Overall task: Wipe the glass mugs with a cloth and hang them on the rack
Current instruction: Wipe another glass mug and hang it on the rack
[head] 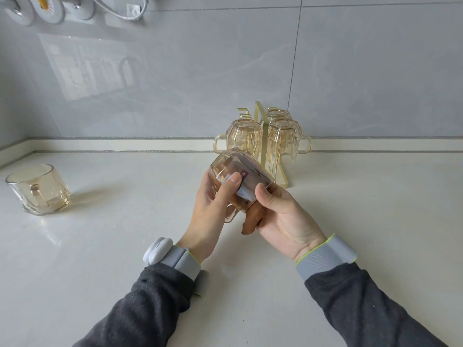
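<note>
I had three mugs point(243, 136) hanging on the rack point(259, 113), my left hand point(213, 204) gripping the fourth mug point(238, 174) tilted above the bench point(125, 246), my right hand point(283, 216) pinching the cloth point(250, 222) stuffed inside it, and a last mug point(37, 191) standing far left, unwiped by my guess

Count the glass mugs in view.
5 mugs: one held above the counter, one standing far left, three on the rack: left, right front, right rear. None apparently hidden.

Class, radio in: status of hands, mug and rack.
Left hand grips mug. Right hand holds cloth inside it. Rack holds three mugs, hook free.
</note>
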